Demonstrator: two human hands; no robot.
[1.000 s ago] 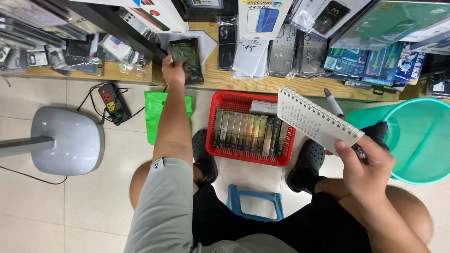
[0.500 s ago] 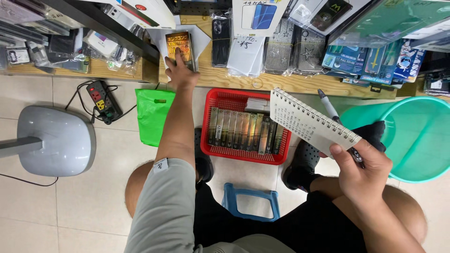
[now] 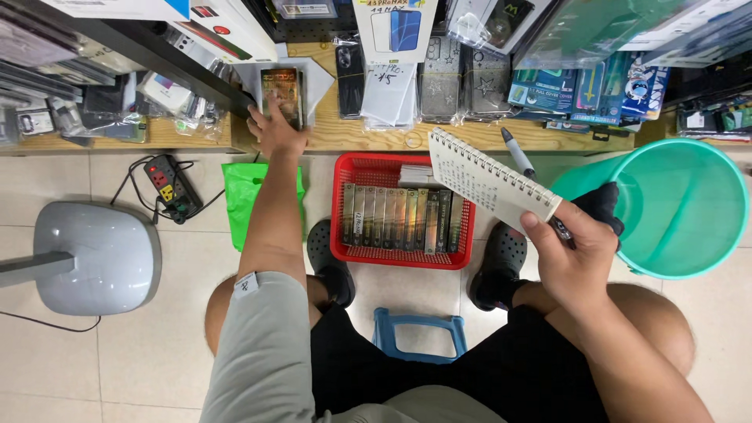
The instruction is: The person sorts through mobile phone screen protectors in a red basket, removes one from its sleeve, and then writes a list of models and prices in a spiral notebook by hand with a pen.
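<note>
White spiral notepad [image 3: 487,178], right hand [image 3: 570,254]

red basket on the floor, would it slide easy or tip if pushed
The red basket looks low and wide, so it probably slides on the smooth tiles rather than tipping. The tight row of flat packs inside likely makes it fairly heavy.

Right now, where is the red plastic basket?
In the head view, the red plastic basket sits on the floor between the person's black shoes, below the wooden shelf.
</note>
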